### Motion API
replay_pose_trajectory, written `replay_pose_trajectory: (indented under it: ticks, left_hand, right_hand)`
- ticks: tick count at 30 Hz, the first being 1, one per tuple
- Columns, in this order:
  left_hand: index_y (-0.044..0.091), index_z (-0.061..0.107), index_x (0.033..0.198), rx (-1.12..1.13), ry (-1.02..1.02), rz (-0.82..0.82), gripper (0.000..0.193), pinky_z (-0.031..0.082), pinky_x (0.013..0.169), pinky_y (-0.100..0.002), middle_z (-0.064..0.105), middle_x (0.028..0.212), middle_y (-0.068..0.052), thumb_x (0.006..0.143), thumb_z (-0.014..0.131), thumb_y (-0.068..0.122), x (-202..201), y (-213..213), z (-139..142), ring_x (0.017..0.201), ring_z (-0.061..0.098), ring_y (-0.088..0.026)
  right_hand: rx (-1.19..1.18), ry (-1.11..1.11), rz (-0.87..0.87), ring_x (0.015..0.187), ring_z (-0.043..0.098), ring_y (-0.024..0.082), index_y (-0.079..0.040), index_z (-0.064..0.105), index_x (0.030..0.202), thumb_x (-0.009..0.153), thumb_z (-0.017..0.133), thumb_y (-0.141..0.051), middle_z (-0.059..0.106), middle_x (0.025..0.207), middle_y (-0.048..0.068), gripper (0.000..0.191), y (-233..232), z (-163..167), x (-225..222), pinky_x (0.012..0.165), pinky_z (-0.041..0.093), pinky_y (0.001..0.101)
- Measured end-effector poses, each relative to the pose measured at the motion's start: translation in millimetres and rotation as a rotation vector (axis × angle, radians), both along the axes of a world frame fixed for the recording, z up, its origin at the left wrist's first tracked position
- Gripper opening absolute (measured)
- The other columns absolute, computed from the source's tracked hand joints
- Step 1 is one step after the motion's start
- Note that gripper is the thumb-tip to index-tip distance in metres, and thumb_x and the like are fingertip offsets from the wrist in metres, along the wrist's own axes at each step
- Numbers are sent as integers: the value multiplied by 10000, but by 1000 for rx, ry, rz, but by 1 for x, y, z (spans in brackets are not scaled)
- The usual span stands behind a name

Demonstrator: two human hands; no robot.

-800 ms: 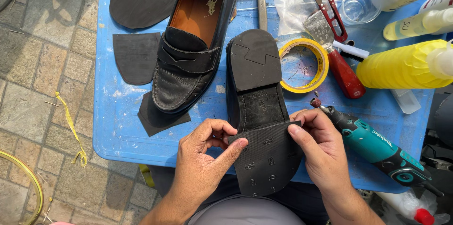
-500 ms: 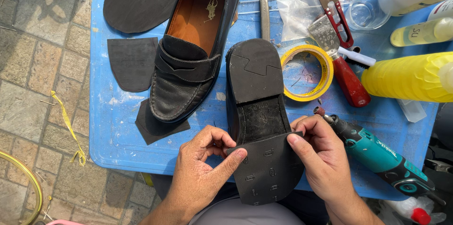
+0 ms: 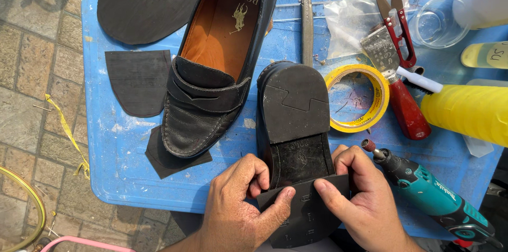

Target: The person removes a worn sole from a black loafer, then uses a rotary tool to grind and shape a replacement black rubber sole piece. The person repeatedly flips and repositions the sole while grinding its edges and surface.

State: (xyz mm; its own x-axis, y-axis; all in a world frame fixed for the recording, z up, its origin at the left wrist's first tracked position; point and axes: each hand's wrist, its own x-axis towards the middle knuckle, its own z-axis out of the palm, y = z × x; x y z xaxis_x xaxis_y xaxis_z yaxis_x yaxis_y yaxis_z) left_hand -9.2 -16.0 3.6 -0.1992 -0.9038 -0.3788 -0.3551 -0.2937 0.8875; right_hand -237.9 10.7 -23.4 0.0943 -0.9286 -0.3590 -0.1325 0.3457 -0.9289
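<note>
A: Entry. Upturned black shoe (image 3: 294,125) lies sole-up at the near edge of the blue table (image 3: 114,172), heel away from the person, toe end toward them. A dark rubber sole piece (image 3: 307,215) sits over the forepart.

B: Grip?

A: Left hand (image 3: 241,215): fingers curled over the shoe's left edge, thumb laid flat on top of the sole piece near its upper edge. Closed, pinching piece against shoe. Right hand (image 3: 357,199): the same on the other side, thumb on the piece, fingers wrapped over the right edge. Also closed on it.

B: Why both thumbs on top?

A: My reading: they hold the straight edge of the piece square across the waist of the shoe, just below the heel block (alignment looks close, cannot confirm full contact underneath).

B: Position relative to the grip?

A: Piece lies between the two hands, upper edge under both thumbs, rounded end hanging toward the person, past the table edge.

B: Surroundings?

A: Second loafer (image 3: 211,72) upright to the left, teal rotary tool (image 3: 431,196) just beside the right hand, yellow tape roll (image 3: 357,98) beyond.
</note>
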Motion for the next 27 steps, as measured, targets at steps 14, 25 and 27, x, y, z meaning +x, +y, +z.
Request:
replay_pose_trajectory:
  ticks: [14,25,27]
  left_hand:
    - [104,531,765,-105,-41,-11,367,361,421,-272,498,612,0,780,871,240,-3,-3,-7,506,494,-93]
    - [82,595,927,-290,-36,6,298,531,632,-323,558,940,-121,802,855,158,-8,10,-4,795,628,-165]
    - [83,595,933,-248,7,26,301,546,635,-319,564,941,-117,812,858,165,-6,12,-6,800,633,-160]
  right_hand:
    - [47,-111,-48,812,361,111,-117,396,850,874,718,-35,382,883,9,333,6,-8,5,746,335,280]
    - [108,-282,-100,862,395,129,-110,444,1000,874,711,-16,412,941,31,309,15,-7,-1,798,360,299]
    - [112,-304,-108,886,407,137,-98,462,1046,873,700,2,422,966,43,311,17,-7,-4,819,366,305]
